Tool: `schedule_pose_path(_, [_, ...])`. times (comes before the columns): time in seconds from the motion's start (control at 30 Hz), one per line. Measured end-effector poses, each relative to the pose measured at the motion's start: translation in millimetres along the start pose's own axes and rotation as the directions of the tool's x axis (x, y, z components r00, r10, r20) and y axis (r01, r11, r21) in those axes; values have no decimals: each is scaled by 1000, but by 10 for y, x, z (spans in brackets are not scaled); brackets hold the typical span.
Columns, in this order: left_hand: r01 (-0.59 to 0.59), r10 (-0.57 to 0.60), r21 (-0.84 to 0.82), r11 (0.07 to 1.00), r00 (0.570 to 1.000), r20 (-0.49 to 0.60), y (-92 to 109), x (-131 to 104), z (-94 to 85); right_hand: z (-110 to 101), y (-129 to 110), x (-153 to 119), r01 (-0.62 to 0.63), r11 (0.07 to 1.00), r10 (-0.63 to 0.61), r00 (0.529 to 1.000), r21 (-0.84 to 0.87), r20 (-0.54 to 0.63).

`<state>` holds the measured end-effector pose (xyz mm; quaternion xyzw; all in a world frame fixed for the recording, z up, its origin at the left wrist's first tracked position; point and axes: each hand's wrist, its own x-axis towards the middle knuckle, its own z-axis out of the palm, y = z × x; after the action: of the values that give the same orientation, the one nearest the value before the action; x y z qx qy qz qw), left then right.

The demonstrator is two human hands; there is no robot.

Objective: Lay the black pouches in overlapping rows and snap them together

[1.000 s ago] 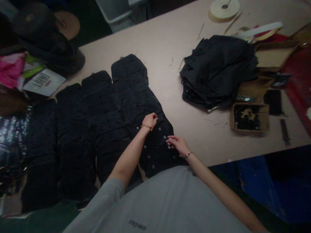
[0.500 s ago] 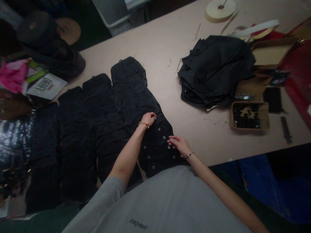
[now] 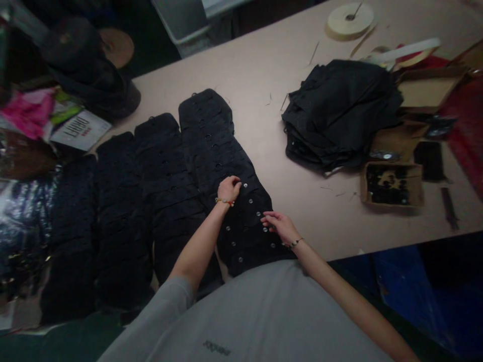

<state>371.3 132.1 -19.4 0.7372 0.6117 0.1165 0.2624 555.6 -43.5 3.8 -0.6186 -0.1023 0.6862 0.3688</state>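
Observation:
A stack of black fabric pieces (image 3: 211, 151) lies in overlapping layers on the table, its near end against my grey shirt. Small shiny round discs, like buttons or snaps, sit in two rows on the near part; one disc (image 3: 245, 185) lies just right of my left fingertips. My left hand (image 3: 228, 189) rests over the stack with its fingers curled together; whatever they hold, if anything, is hidden. At the stack's right edge, my right hand (image 3: 279, 225) has thumb and forefinger pinched close to another disc (image 3: 265, 230). I cannot make out what is between them.
More black layered stacks (image 3: 162, 161) lie to the left. On the right are a heap of black fabric (image 3: 343, 113) and an open cardboard box (image 3: 392, 186) of small dark parts. A tape roll (image 3: 349, 20) stands at the back, a white-and-black packet (image 3: 81, 130) at far left.
My left hand has drawn slightly left off the topmost disc in the right row, which now shows uncovered. My right hand stays nearly in place. The view has shifted a little.

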Motion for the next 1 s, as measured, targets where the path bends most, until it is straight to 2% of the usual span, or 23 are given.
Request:
schedule_pose_path(0.1, [41,-39,12,999,989,-142,-409,-292,-244,23,-2,2,-1,1000,0,999,18,32])
schedule_pose_path(0.2, [-32,38,71,997,995,-87,-789,-550,-372,87,15,6,-18,1000,18,999,-5,41])
schedule_pose_path(0.3, [-74,78,117,990,997,-25,-971,-663,-332,192,43,-15,-25,999,27,999,-32,45])
schedule_pose_path(0.5, [16,-7,114,993,996,-85,-961,-640,-213,384,89,-130,-12,995,18,998,-99,61])
schedule_pose_path(0.63, [-9,14,132,991,999,-37,-909,-672,-236,437,82,-139,-20,989,30,997,-149,66])
schedule_pose_path(0.7, [-1,4,114,993,1000,-21,-884,-692,-249,449,61,-106,-19,986,33,996,-167,78])
schedule_pose_path(0.87, [68,-70,-36,997,995,-63,-870,-703,-274,458,-25,57,-22,976,55,988,-219,146])
schedule_pose_path(1.0, [106,-108,-49,993,993,-39,-877,-660,-296,455,-188,239,-27,966,77,979,-258,186])
